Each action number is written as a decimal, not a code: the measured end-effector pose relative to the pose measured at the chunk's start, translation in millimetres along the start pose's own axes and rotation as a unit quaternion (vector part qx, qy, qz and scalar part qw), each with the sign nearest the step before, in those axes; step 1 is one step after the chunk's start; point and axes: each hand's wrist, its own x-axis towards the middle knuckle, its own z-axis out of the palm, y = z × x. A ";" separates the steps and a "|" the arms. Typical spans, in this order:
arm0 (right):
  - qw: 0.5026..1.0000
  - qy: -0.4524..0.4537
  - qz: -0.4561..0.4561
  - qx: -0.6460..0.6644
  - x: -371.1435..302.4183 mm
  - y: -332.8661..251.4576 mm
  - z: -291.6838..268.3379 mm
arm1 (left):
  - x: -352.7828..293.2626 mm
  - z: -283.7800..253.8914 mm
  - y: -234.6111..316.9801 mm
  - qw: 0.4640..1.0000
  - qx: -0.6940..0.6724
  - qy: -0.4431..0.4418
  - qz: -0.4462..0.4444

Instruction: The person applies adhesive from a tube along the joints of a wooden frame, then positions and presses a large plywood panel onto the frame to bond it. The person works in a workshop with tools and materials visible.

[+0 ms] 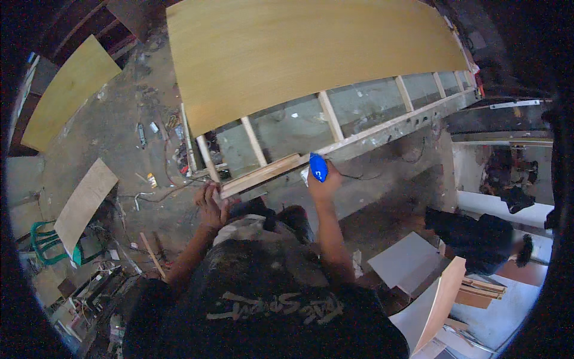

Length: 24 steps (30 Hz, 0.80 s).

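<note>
Two bare hands at the near edge of a wooden frame (382, 127). Right hand (326, 184): closed around a blue container (318, 167), its kind not clear. Container sits at the front rail, just past the right-hand end of a short wood strip (260, 175); its long axis points away from the body, roughly crosswise to the rail. Contact between its far tip and the wood: cannot tell. Strip lies along the rail, running from the near left corner up and to the right. Left hand (209, 203): at the strip's left end, fingers somewhat spread; whether they grip or merely rest, cannot tell. So the hands stand at opposite ends of the strip, the right nearer the container's end. Beyond, a yellow-brown sheet (311, 54) covers the frame's far part; several crosspieces (330, 116) show bare on the near side.
</note>
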 end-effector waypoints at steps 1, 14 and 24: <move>1.000 0.001 0.003 0.008 -5.6 -6.1 2.8 | -2.9 -1.6 -11.4 0.999 -0.019 0.009 -0.049; 1.000 0.013 -0.009 0.020 -113.8 -90.0 53.5 | -193.9 -82.3 -248.4 0.732 -0.075 -0.574 -0.360; 0.996 0.043 0.071 -0.030 -199.0 -168.1 105.0 | -150.7 -137.9 -396.0 0.915 -0.061 -0.335 -0.216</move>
